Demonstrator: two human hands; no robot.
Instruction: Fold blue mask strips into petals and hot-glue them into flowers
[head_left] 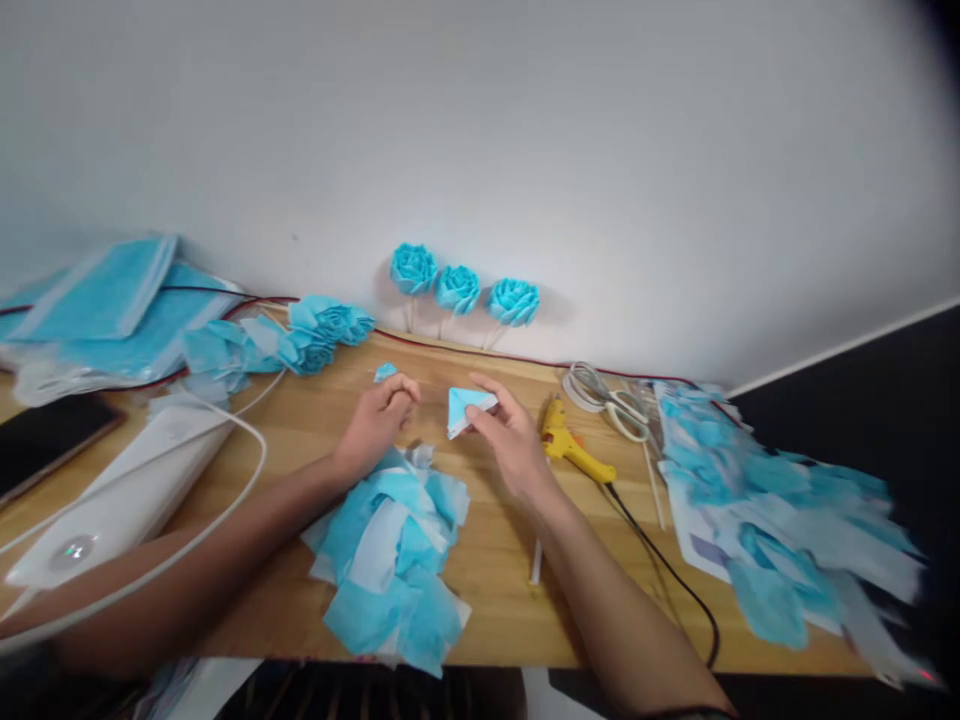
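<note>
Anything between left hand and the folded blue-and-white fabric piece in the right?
Nothing visible: the left hand and the folded blue-and-white fabric piece, held in the right hand, are separated only by a gap above the brown wooden tabletop. The loose blue and white fabric heap lies nearer the wearer.

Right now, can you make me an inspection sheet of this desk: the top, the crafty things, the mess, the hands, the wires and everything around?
Surface: wooden tabletop, grain showing.
Job's things: folded blue-and-white piece in the right hand; pile of blue and white pieces nearer the camera.
Clutter: face masks left; yellow hot-glue gun, scissors and loose cut pieces right.
Hands: right fingers pinch the folded piece; left hand has curled fingers, contents unclear.
Cables: black glue-gun cord; white cable looping at left.
Surroundings: pale wall, three blue flowers beside it.
Other people: nothing seen.
</note>
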